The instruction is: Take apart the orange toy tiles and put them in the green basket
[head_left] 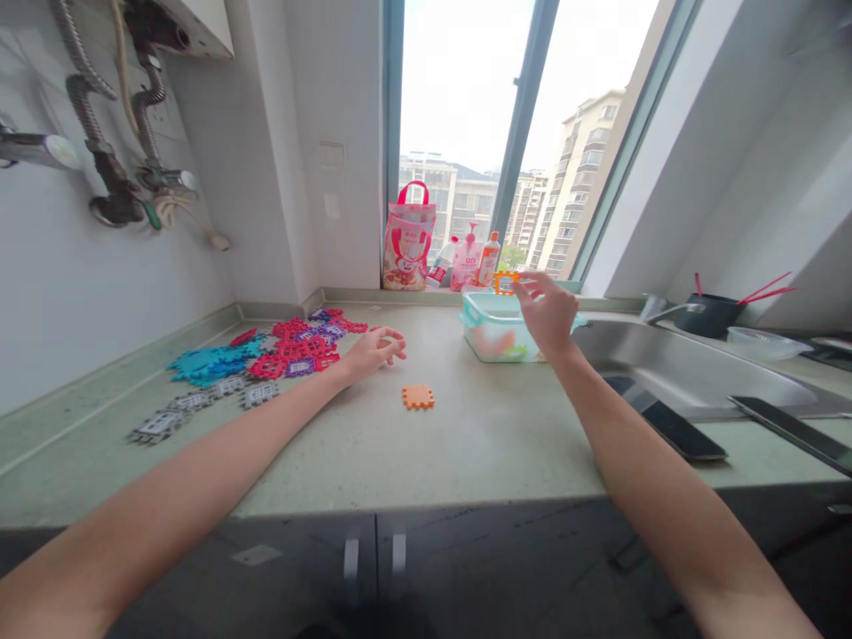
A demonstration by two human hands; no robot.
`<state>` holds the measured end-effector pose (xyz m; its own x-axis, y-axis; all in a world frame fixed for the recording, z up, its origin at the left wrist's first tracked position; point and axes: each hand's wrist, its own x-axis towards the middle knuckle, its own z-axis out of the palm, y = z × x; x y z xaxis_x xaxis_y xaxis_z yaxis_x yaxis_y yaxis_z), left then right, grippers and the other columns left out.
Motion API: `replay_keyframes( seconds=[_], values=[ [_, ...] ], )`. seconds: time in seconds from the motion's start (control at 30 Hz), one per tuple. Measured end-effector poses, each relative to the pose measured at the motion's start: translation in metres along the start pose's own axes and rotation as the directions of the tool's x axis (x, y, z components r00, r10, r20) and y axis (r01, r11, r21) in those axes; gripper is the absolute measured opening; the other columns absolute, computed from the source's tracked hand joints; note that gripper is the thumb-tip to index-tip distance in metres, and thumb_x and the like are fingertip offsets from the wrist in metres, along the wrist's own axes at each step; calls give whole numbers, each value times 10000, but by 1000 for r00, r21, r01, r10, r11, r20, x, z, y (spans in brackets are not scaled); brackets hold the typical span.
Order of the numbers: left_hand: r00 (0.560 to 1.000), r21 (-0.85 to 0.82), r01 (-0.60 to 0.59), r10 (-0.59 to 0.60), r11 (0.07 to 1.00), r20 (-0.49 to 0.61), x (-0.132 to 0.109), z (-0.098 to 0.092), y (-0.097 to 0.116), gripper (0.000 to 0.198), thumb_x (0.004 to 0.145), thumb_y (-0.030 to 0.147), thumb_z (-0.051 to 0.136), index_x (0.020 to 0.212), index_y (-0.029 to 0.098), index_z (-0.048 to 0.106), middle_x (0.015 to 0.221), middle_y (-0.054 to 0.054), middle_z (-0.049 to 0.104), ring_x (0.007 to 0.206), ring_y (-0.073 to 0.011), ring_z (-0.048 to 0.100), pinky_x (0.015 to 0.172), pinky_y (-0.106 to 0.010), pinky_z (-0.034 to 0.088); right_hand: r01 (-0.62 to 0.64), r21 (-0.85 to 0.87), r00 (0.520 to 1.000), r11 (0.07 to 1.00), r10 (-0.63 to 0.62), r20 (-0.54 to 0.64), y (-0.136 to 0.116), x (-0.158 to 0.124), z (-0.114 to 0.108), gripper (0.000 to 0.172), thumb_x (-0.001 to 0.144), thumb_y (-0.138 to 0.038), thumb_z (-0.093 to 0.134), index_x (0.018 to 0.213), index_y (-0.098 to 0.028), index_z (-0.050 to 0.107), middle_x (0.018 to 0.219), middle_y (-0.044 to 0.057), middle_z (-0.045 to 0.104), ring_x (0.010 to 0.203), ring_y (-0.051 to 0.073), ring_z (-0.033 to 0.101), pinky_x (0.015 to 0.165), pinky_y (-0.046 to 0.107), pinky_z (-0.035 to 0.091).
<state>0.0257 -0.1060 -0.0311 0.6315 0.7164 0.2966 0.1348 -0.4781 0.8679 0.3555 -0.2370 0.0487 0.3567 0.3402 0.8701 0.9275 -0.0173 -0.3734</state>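
Observation:
An orange toothed frame piece (pixel 506 283) is pinched in my right hand (pixel 547 312), raised over a pale teal plastic box (pixel 496 308). Blurred orange and green shapes show through the box's side. My left hand (pixel 374 353) hovers or rests on the counter with its fingers apart and nothing in them, just right of a heap of red and purple pieces (pixel 291 346). Below it, a flat orange square piece (pixel 418 397) lies alone on the counter. Teal pieces (pixel 213 359) and grey pieces (pixel 160 424) lie farther left.
A steel sink (pixel 658 355) is set in the counter at the right, with a dark flat tray (pixel 682 430) by its front edge. A pink bag (pixel 408 244) and several bottles stand on the windowsill. A dark pot (pixel 711 315) sits behind the sink.

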Motion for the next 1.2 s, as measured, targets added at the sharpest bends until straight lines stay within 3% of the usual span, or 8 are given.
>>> replay_keyframes(
  seconds=[0.3,0.6,0.67,0.8,0.87,1.03,1.1,1.2],
  values=[
    [1000,-53,10,-9,999,30,4,1,-9,609,788,657,793,1092,154,635,858,-104,793,650,-141,631,651,-267,514,-196,-323,976,926,216,27,61,16,-7,283,880,-403,676,1029,-214,825,898,141,775,842,313,689,842,465,515],
    [999,-59,38,-36,998,27,2,3,-8,382,890,489,749,1047,154,653,722,-43,732,610,-129,612,582,-225,470,341,158,939,927,-331,-90,-17,-6,-16,344,1028,-400,523,1187,-200,752,934,88,718,777,225,627,840,389,535],
    [999,-32,32,-31,999,23,1,2,-7,327,924,438,702,1070,149,657,722,-38,726,616,-131,613,574,-221,454,423,386,840,820,-514,172,-49,-31,-8,322,1018,-460,592,1171,-232,760,899,57,723,743,198,637,792,345,541],
    [1000,-15,-9,9,1000,1,2,-1,-6,260,950,349,635,1097,135,661,726,-36,727,652,-137,628,647,-239,483,311,642,361,701,-712,602,-88,-78,14,445,881,-567,799,1219,-278,788,1075,58,770,928,224,719,874,333,547],
    [1000,-19,-13,13,1000,1,3,-2,-6,252,949,335,626,1096,134,661,724,-34,727,658,-138,633,679,-249,495,265,637,280,724,-690,667,-94,-93,23,367,880,-525,813,1163,-292,821,1047,48,777,897,217,723,860,326,538],
    [1000,2,15,-15,1000,0,1,-1,-6,277,937,357,630,1113,145,659,739,-38,732,664,-150,642,617,-237,462,282,649,355,707,-705,614,-88,-93,31,301,904,-442,800,1166,-296,821,1029,43,776,878,208,724,840,318,538],
    [1000,12,13,-13,1000,12,1,-1,-7,277,931,353,625,1113,147,661,746,-40,735,668,-152,645,597,-233,451,369,630,494,683,-718,490,-74,-76,30,271,936,-428,758,1168,-296,805,1118,59,772,988,233,721,919,349,540],
    [999,32,-12,10,999,35,3,-1,-9,260,929,343,604,1086,146,669,739,-38,734,650,-146,634,598,-234,449,410,367,840,835,-503,204,-31,-40,23,274,977,-449,677,1172,-285,776,1185,88,751,1084,277,674,1006,434,510]
  ],
)
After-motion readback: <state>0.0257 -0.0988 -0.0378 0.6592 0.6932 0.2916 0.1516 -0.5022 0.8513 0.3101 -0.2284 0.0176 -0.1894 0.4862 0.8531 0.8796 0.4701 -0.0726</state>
